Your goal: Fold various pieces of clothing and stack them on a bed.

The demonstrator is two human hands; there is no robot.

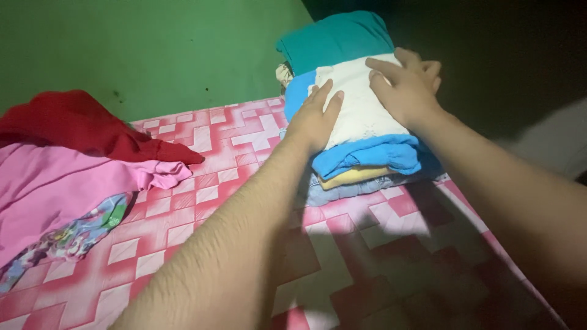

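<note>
Both hands flat on a folded white cloth

The left hand [315, 119] and right hand [405, 88] lie open, palms down, on the white cloth [361, 110] topping a stack of folded clothes [367, 162] on the bed [244, 153]. It looks soft, light and floppy, best lifted by its side edges.

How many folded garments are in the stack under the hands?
5 visible: white garment on top, blue, yellow, denim at bottom, teal behind. Others may be hidden.

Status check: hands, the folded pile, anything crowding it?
Left hand and right hand flat, open on white garment. It tops folded stack. Loose pink cloth lies apart.
</note>
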